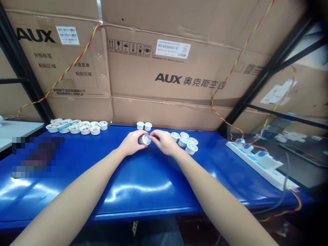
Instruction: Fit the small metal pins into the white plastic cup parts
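Observation:
My left hand [132, 142] is wrapped round a small white round plastic part [146, 139], shaped like a shallow cup. It is tilted so that its detailed face points towards me. My right hand [163, 140] has its thumb and fingers pinched together at the right edge of this part. Whatever is between those fingertips is too small to make out. Below the hands, a tiny dark piece, perhaps a screw [150, 158], lies on the blue table [138, 194]. Just beyond the hands stand two similar white round parts [148, 126].
Several white cups with small pieces inside [84, 130] stand in rows at the back left. Several white round parts [191, 148] are grouped right of my hands. A white power strip [258, 165] lies along the right edge. Cardboard boxes [164, 95] wall the back; twisted wires [69, 68] hang before them.

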Motion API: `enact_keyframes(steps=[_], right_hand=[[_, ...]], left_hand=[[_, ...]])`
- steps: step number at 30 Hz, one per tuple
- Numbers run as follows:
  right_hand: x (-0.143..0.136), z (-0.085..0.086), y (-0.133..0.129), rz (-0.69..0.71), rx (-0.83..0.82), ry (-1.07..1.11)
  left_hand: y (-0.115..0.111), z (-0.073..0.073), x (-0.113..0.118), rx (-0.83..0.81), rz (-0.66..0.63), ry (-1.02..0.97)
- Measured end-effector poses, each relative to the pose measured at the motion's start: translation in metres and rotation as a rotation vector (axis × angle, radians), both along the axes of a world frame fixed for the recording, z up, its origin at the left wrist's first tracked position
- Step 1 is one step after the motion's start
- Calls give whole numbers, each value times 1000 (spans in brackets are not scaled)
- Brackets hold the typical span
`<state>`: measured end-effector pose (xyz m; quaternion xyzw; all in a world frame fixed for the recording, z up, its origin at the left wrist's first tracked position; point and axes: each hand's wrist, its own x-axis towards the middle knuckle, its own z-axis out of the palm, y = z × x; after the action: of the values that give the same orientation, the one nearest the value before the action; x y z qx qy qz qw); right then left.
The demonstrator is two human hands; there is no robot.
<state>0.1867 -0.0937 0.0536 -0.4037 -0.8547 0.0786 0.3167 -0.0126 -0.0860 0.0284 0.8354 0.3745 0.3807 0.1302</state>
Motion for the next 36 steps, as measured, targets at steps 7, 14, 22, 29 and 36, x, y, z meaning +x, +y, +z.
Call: enact_keyframes(steps=[7, 14, 22, 29, 36], right_hand=[[1, 0, 0, 1, 3, -34], [-3, -7, 5, 0, -255, 289], [0, -9, 8, 82, -389, 370], [-9, -16, 9, 61, -466, 559], [-11, -12, 1, 48, -199, 363]], left_hand=[[-2, 2, 1, -17, -12, 11], [-5, 4, 2, -31, -35, -30], [-5, 2, 1, -104, -54, -109], [-4, 2, 2, -82, -57, -147], [-3, -1, 2, -131, -72, -196]])
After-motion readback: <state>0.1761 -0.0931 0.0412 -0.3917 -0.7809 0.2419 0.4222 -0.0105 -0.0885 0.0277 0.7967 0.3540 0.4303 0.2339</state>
